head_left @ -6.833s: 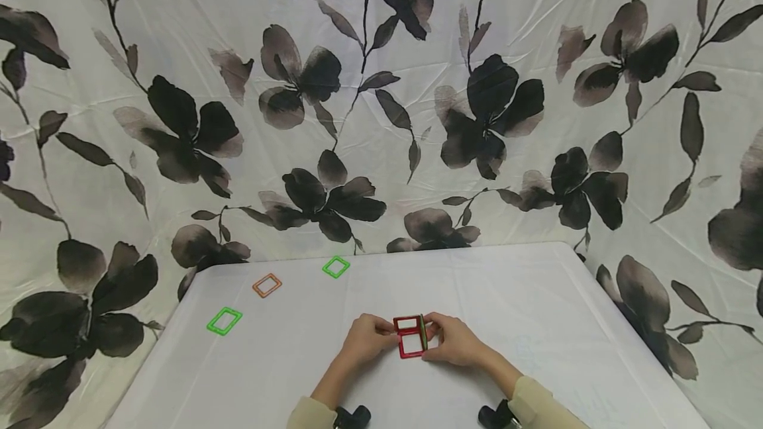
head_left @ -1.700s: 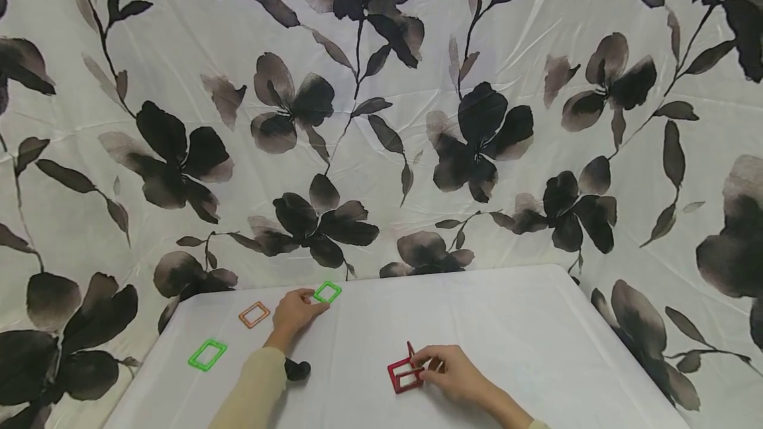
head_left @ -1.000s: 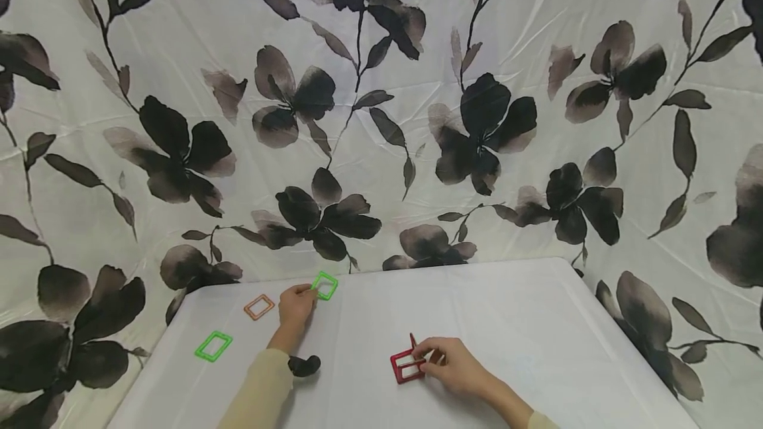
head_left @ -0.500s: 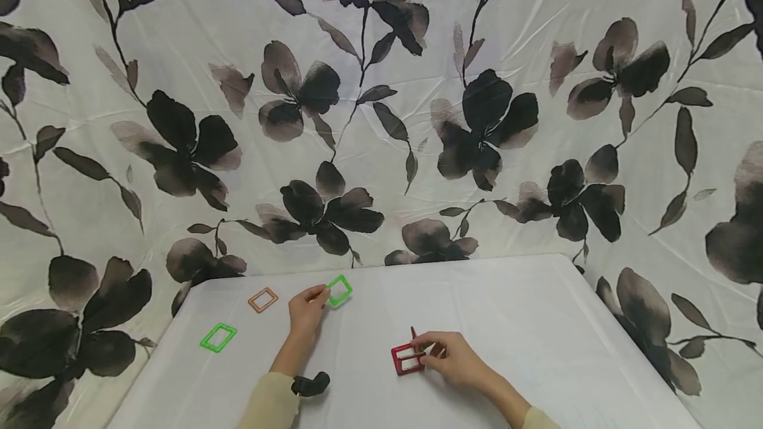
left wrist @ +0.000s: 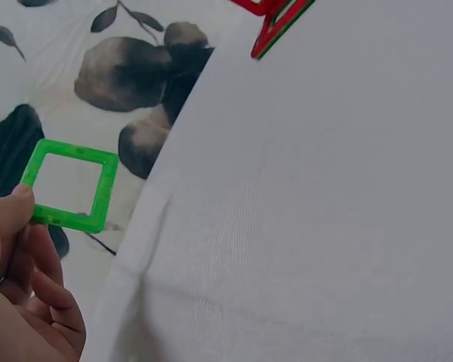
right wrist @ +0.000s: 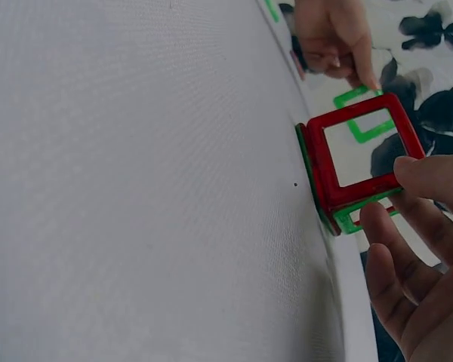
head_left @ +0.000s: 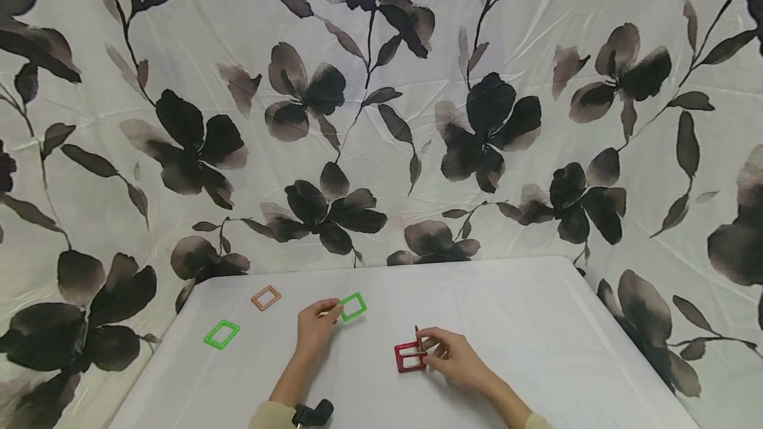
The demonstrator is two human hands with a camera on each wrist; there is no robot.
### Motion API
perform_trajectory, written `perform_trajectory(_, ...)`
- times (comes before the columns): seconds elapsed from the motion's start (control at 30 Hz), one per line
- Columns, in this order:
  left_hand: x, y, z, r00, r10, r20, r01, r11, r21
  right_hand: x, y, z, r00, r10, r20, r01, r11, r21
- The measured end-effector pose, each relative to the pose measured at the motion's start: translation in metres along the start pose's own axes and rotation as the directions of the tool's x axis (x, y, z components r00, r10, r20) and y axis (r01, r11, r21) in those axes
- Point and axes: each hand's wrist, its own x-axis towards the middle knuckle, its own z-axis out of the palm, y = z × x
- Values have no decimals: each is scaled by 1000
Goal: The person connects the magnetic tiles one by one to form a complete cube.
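Note:
In the head view my left hand (head_left: 314, 331) pinches a green square magnetic tile (head_left: 362, 302) by its left corner, raised off the table. The left wrist view shows this tile (left wrist: 106, 192) between thumb and fingers, its frame hollow. To the right, my right hand (head_left: 457, 357) grips a small structure of joined red and green magnetic tiles (head_left: 410, 355). Up close in the right wrist view, a red square tile (right wrist: 322, 162) faces the camera, with green-edged tiles joined at its side and bottom. The right thumb presses on its corner, and the fingers curl beneath.
On the left of the white table (head_left: 524, 323) lie another green tile (head_left: 213, 330) and an orange tile (head_left: 261, 292), apart from each other. A floral cloth (head_left: 393, 171) hangs behind the table. A black device (head_left: 316, 412) is strapped to the left wrist.
The left hand has taken the green tile from the table's back edge and carried it right and nearer. The right hand keeps hold of the red and green structure in nearly the same place.

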Motion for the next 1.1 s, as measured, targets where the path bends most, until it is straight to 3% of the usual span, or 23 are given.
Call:
perform_trajectory(0.3,-21,13,12,997,54,60,-55,998,11,-1,-2,1,1000,0,-28,0,1000,13)
perform_trajectory(0.6,-38,15,22,984,101,148,-102,995,-3,-4,-32,-1,999,25,-35,-24,999,23)
perform_trajectory(0.87,-46,8,31,972,139,187,-141,990,-4,-1,-2,4,999,34,-29,-34,999,21)
perform_trajectory(1.1,-51,6,37,965,144,220,-148,989,4,0,2,3,999,37,-22,-37,999,22)
